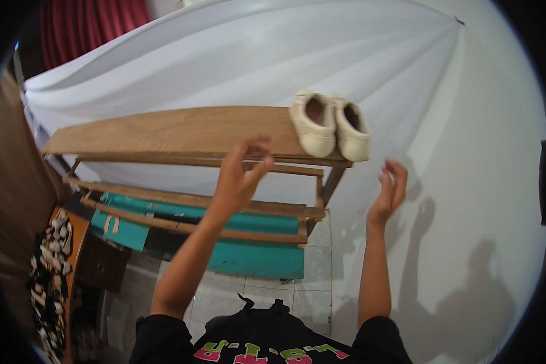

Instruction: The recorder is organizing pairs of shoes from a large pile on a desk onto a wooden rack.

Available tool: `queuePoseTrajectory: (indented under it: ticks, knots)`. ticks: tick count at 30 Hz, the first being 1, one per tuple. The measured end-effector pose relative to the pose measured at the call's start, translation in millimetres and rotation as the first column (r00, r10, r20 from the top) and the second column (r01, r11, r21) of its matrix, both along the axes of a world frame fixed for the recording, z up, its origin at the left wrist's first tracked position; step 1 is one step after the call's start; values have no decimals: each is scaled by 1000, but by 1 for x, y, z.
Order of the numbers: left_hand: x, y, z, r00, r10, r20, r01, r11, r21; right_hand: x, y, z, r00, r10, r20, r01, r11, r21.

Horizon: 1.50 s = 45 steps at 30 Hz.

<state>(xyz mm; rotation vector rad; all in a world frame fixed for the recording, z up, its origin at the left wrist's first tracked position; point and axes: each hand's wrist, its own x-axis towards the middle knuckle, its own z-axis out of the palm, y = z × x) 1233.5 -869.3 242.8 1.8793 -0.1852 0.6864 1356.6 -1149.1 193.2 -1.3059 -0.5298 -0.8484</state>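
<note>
A pair of cream-white shoes stands side by side at the right end of a wooden rack's top board [176, 130], heels toward me. The left shoe [317, 141] and the right shoe [353, 144] touch or nearly touch. My left hand [242, 173] is raised in front of the board's front edge, left of the shoes, its fingers curved and apart with nothing in them. To the right of the rack's end, my right hand [389, 193] hangs in the air near the white wall, fingers bent and apart, also holding nothing. Neither hand appears to touch the shoes.
Lower wooden rails [188, 197] run beneath the top board, with teal panels [258, 258] below. On the left, many shoes [51, 267] crowd an orange-brown table edge [76, 242]. White cloth [224, 67] hangs behind the rack, and a white wall [479, 182] bounds the right.
</note>
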Motion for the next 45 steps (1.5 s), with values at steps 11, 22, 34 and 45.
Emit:
queuePoseTrajectory:
  ticks: [11,22,34,45]
  knots:
    - [-289,85,-197,785,610,-107,-597,700,-392,-198,191,-236,774,334,-538,-430,901,-60]
    - [-587,145,-215,230,931,-284,-944,143,-296,-482,442,-204,218,772,-597,-975,193,-106]
    - [-772,235,-214,-200,931,-306,-980,-183,83,-699,601,-216,-55,696,-716,-979,-178,-98]
    - [-922,418,-198,-295,884,-361,-953,-246,176,-856,830,-225,-229,632,-741,-926,-375,-34]
